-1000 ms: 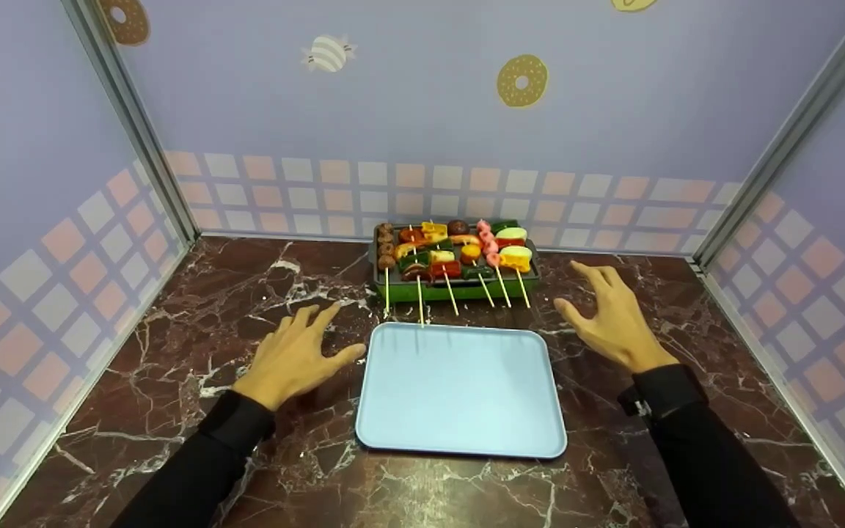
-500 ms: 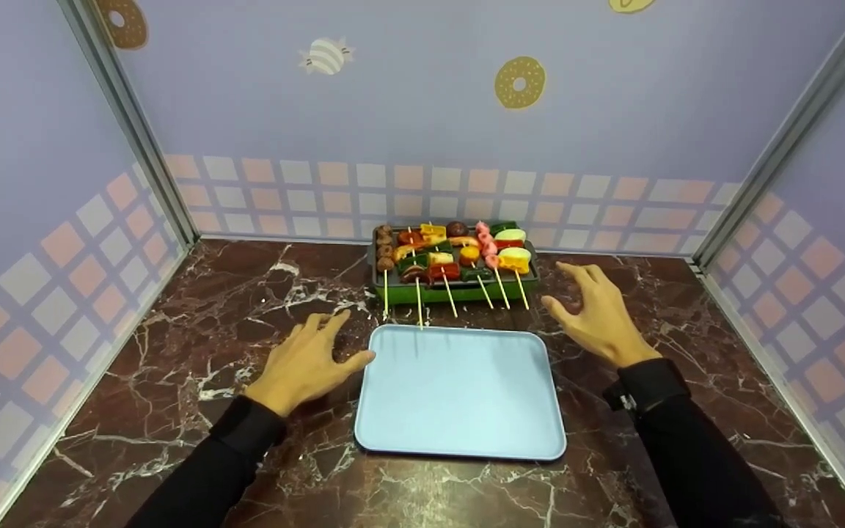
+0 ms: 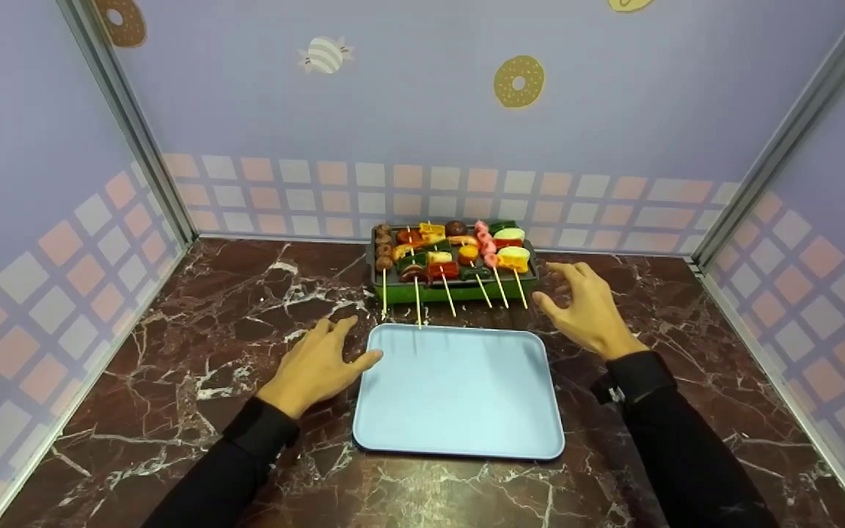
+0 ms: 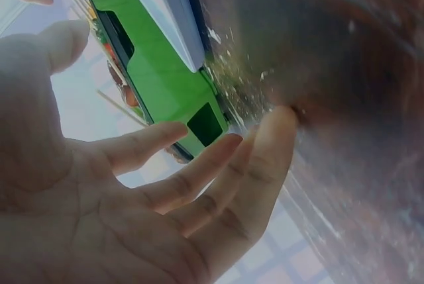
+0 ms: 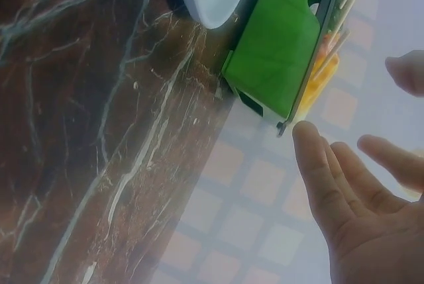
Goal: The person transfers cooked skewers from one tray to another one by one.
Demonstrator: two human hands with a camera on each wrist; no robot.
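Observation:
A green toy grill with a dark top stands toward the back wall. Several skewers lie across it, among them one of brown balls, one of pink pieces and vegetable ones, sticks pointing forward. In front lies a light blue tray. My left hand is beside the tray's left edge, thumb tip over the rim, fingers spread and holding nothing. My right hand hovers right of the grill's front corner, fingers loosely bent, with nothing in it. In the right wrist view its fingertips overlap the area near the grill's end.
The dark red marbled tabletop spreads around the tray. A lilac back wall with a checked band rises just behind the grill, and side walls enclose the table left and right.
Both hands have moved inward: the left one to the right, its thumb now over the tray's edge, the right one leftward toward the grill. Skewers, grill and tray stay put.

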